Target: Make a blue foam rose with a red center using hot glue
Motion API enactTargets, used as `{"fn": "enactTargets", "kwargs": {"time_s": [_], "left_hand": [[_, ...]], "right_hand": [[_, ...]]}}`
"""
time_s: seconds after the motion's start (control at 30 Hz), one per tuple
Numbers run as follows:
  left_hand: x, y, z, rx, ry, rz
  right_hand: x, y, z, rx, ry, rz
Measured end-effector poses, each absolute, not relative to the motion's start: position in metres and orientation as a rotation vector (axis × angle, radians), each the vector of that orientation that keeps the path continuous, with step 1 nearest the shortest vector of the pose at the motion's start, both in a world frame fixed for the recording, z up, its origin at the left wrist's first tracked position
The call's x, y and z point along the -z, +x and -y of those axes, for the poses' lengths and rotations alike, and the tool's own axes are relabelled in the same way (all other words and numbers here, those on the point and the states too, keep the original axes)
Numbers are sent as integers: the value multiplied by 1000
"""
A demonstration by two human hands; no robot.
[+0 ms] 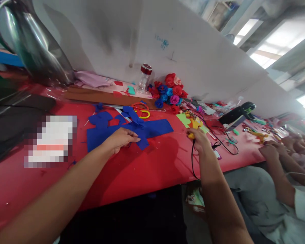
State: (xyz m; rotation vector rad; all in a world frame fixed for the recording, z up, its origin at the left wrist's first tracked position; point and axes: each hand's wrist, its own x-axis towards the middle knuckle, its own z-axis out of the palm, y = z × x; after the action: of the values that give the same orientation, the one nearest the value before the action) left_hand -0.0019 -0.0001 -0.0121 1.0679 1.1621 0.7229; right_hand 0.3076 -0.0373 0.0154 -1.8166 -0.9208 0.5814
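Note:
My left hand (123,139) is closed in a pinch over the blue felt pieces (157,129); whatever lies between its fingertips is too small to make out. To the right, above the red tabletop (152,166), my right hand (199,139) is wrapped round a yellow glue gun (191,135), mostly hidden by the fingers. A black cord (192,157) hangs below that hand. A thin, pale strand runs leftward from near it. Behind the felt lie scissors with yellow handles (145,114), partly covered by blue scraps.
A jar with a red lid (146,69) and a bunch of handmade flowers (169,91) stand by the wall. At left are a metal jug (38,44), a black bag (17,118) and a blurred white item (52,135). Another person's hands (271,150) work at right.

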Motion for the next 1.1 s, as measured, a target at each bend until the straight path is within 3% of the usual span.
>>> {"fn": "enactTargets", "kwargs": {"time_s": [0.13, 0.43, 0.63, 1.1], "left_hand": [[15, 2, 2, -691, 1190, -1206], [20, 3, 1, -766, 1356, -1210], [19, 1, -2, -681, 1509, -1265], [14, 0, 2, -483, 1650, -1331]], "right_hand": [[-23, 275, 82, -977, -1504, 874], [8, 207, 137, -1204, -1315, 997], [22, 201, 142, -1003, -1634, 1379], [18, 186, 136, -751, -1751, 1770]]}}
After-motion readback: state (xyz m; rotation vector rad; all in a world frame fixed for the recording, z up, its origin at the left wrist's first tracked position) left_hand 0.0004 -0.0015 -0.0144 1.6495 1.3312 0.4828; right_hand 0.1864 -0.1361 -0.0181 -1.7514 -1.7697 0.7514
